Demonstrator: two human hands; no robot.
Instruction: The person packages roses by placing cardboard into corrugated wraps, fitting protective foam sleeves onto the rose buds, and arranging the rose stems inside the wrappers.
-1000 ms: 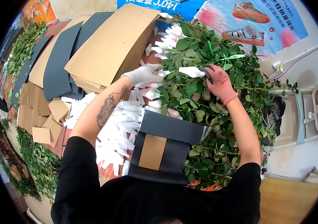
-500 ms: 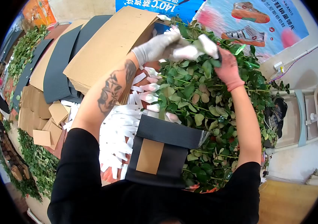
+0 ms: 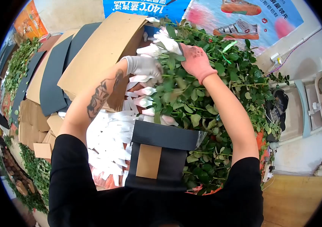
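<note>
My right hand [image 3: 197, 60], in a pink glove, is closed around the stems of roses just below their heads. Two rose heads in white foam nets [image 3: 169, 44] stick out to the left of it. My left hand [image 3: 145, 68], in a pale grey glove, is beside the leaves under those heads; its fingers are smeared by motion. More leafy rose stems [image 3: 191, 94] lie in a thick heap under both hands. Several netted heads [image 3: 143, 101] line the left edge of the heap.
A tall stack of brown cardboard sheets [image 3: 96, 49] rises at left, with dark corrugated sheets [image 3: 55, 79] behind it. White strips [image 3: 108, 140] are spread in front. A black corrugated piece with a brown card [image 3: 148, 160] lies near my body. Posters [image 3: 244, 26] hang at the back.
My right hand has moved left with the roses, lowering them onto the heap's left edge. My left hand has come down from the heads toward the leaves. The view has shifted slightly.
</note>
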